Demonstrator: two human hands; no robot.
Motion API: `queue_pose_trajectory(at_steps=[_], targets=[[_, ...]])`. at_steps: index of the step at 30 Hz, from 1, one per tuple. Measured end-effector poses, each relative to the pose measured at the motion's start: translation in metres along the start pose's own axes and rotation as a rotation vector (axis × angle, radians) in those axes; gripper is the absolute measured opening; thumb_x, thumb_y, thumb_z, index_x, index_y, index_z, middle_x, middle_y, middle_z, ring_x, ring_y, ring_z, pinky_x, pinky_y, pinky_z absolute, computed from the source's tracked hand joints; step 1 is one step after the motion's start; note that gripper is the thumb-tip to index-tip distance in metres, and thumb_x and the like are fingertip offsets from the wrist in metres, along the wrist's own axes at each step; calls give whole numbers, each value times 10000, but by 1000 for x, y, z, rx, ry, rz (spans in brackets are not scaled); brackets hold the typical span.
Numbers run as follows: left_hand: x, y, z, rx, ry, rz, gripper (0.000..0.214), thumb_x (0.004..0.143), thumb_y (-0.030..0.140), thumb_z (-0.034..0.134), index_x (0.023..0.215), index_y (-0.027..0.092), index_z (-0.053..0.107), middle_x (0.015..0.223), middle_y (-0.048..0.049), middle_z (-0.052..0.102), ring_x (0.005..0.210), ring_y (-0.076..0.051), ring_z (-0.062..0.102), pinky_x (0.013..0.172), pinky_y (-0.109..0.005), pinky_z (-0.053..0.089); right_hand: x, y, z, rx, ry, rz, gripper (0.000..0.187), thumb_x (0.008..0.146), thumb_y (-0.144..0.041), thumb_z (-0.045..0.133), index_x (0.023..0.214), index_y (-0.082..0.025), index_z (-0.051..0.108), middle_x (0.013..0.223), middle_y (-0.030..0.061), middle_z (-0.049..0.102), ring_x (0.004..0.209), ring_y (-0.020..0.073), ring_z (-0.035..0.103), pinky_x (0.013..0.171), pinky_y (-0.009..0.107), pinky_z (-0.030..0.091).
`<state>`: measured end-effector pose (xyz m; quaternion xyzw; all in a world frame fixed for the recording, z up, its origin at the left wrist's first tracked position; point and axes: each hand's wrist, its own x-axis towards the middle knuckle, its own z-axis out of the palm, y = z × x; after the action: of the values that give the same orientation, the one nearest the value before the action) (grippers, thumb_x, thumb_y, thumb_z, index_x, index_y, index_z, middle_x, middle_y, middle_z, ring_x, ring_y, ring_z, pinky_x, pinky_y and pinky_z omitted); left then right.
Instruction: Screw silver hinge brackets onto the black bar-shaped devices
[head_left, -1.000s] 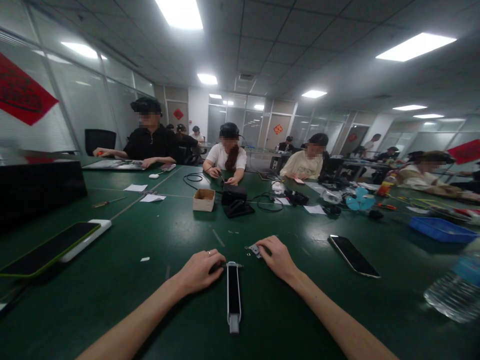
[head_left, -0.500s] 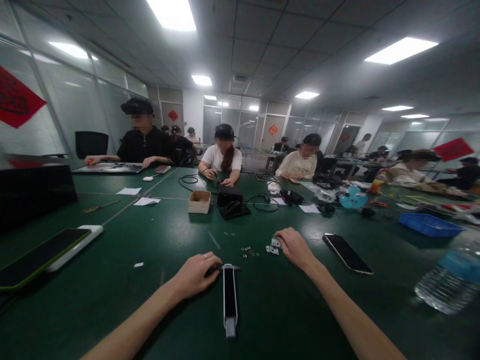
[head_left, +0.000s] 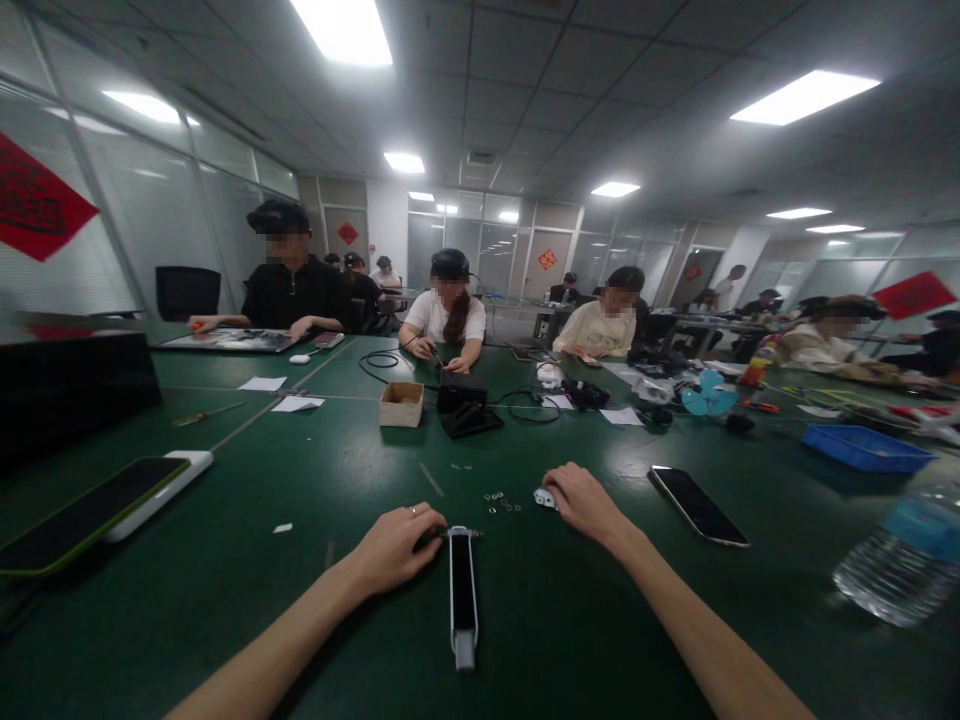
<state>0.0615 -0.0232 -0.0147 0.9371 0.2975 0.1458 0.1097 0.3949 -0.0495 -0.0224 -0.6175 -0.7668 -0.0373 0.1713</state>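
My left hand (head_left: 401, 545) rests on the green table with its fingers curled beside a long, narrow device (head_left: 463, 580) that has a black face, a white frame and a grey end. A thin metallic rod tip (head_left: 478, 534) shows past the device's far end. Whatever lies under the curled fingers is hidden. Over to the right, my right hand (head_left: 586, 500) has its fingertips closed on small white metal pieces (head_left: 545, 497), partly covered by the fingers. Several small metal rings (head_left: 504, 502) lie loose on the table between my hands.
A phone (head_left: 697, 505) and a water bottle (head_left: 896, 550) stand to the right, near a blue tray (head_left: 866, 448). Ahead are a small box (head_left: 400, 405) and a black device (head_left: 461, 395) with cables. A green-edged phone (head_left: 97, 510) lies left. Co-workers sit across the table.
My right hand has shifted slightly over the white metal pieces, drawing them together and covering more of them. My left hand and the long device stay nearly where they were.
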Motion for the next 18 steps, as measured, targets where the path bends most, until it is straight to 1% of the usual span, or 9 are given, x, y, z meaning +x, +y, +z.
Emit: queue_pose_trajectory(at_steps=[6, 12, 18], targets=[[-1, -3, 3, 1, 11, 28, 178, 885, 219, 483, 1041, 192, 564, 937, -26, 596, 803, -153, 568, 702, -249, 435, 0, -1, -1, -11, -29, 1, 223, 894, -169, 413, 930, -153, 632, 927, 88, 643, 862, 203, 551, 769, 323, 422], [0, -9, 10, 6, 29, 46, 172, 891, 231, 484, 1042, 199, 558, 930, -22, 595, 806, -150, 573, 713, -248, 432, 1, -3, -1, -93, -35, -16, 216, 887, -155, 425, 927, -153, 636, 910, 85, 648, 876, 207, 548, 766, 313, 400], [-1, -7, 9, 5, 23, 40, 170, 895, 245, 486, 1042, 199, 558, 942, -20, 597, 803, -148, 572, 693, -243, 429, 0, -3, 0, -123, -50, -11, 208, 896, -172, 430, 923, -165, 636, 891, 76, 646, 861, 202, 549, 748, 302, 399]])
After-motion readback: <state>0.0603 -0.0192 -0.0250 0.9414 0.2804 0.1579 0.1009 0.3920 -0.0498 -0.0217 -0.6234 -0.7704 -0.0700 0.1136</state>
